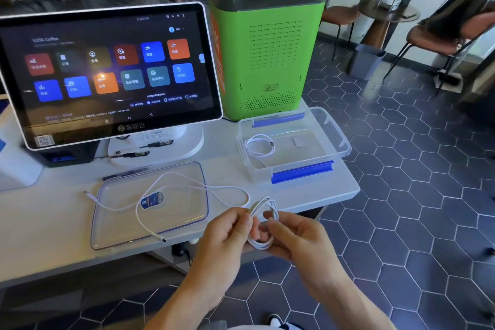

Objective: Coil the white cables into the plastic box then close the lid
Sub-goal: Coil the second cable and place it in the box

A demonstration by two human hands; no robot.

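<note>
A clear plastic box (332,126) with blue clips stands open at the table's right end, and one coiled white cable (258,145) lies inside it. Its clear lid (184,211) lies flat on the table in front of the screen. A second white cable (214,193) trails loosely across that lid, both plugs lying free. Just off the table's front edge, my left hand (227,233) and my right hand (292,236) both grip a small white cable coil (263,211). I cannot tell whether this coil belongs to the trailing cable.
A large touchscreen terminal (107,72) stands at the back left. A green and grey machine (267,43) sits directly behind the box. Two dark pens (128,154) lie on the screen's white base. Chairs and a grey bin (367,61) stand on the tiled floor to the right.
</note>
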